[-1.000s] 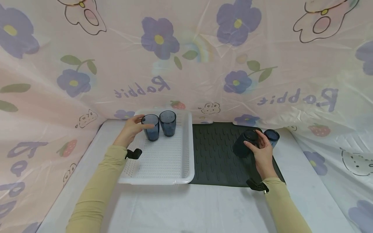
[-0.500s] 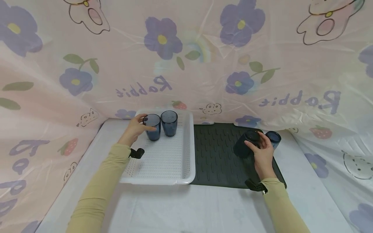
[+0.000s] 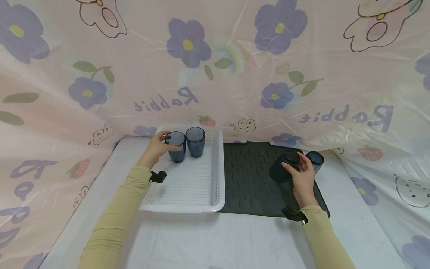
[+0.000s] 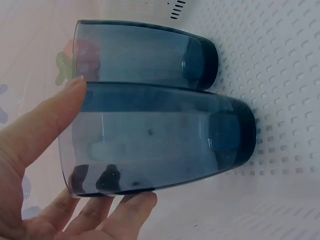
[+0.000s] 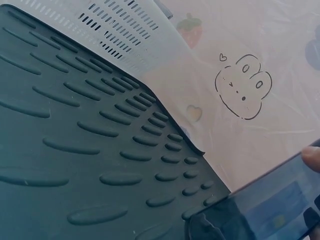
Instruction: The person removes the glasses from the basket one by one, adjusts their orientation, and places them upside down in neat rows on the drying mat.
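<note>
table (image 3: pixel 215 243), white cover, nearest. white perforated tray (image 3: pixel 188 186) on the left; dark ribbed mat (image 3: pixel 250 179) touching its right side. right hand (image 3: pixel 302 175), fingers curled round a tilted dark blue cup (image 3: pixel 280 168) over the mat's far right part; second blue cup (image 3: pixel 315 158) just behind it. left hand (image 3: pixel 156 147), thumb and fingers wrapped round an upright blue tumbler (image 3: pixel 176 146) at the tray's far end, touching a twin tumbler (image 3: pixel 195 142). advice: grip low and firm, keep the tilted cup away from its neighbour. flowered sheet (image 3: pixel 215 67) behind.
</note>
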Tool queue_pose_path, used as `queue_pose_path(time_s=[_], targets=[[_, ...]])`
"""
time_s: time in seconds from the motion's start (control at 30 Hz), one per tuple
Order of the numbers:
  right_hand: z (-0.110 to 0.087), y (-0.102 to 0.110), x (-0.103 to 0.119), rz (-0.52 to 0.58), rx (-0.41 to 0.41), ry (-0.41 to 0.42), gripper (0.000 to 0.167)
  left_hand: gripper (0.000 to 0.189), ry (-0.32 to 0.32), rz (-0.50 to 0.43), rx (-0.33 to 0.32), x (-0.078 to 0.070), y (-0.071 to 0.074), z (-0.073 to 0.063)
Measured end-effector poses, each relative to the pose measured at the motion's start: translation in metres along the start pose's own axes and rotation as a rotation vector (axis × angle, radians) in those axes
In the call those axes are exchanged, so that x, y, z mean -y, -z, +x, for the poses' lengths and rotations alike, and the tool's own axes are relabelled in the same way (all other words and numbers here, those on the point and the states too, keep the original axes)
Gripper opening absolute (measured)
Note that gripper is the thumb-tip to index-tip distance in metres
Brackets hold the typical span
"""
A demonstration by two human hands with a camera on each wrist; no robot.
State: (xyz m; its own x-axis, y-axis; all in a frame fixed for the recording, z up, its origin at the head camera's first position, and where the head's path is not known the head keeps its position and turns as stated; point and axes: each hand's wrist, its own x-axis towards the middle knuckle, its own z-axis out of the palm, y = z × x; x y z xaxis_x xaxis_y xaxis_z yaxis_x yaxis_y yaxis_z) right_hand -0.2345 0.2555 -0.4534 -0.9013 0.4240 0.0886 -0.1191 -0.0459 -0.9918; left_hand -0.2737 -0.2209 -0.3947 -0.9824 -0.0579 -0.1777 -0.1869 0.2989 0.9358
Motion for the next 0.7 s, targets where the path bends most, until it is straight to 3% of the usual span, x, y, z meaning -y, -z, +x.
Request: queue_pose_path(time_s=[0.37,0.7], targets=[[0.0,0.004,0.004,0.009,0.046,-0.067,0.073,0.095,0.022,0.009,0.06,0.001,0.002,-0.011],[0.0,0.008,0.007,0.053,0.08,-0.079,0.07,0.094,0.039,0.049,0.067,0.006,-0.001,-0.021]])
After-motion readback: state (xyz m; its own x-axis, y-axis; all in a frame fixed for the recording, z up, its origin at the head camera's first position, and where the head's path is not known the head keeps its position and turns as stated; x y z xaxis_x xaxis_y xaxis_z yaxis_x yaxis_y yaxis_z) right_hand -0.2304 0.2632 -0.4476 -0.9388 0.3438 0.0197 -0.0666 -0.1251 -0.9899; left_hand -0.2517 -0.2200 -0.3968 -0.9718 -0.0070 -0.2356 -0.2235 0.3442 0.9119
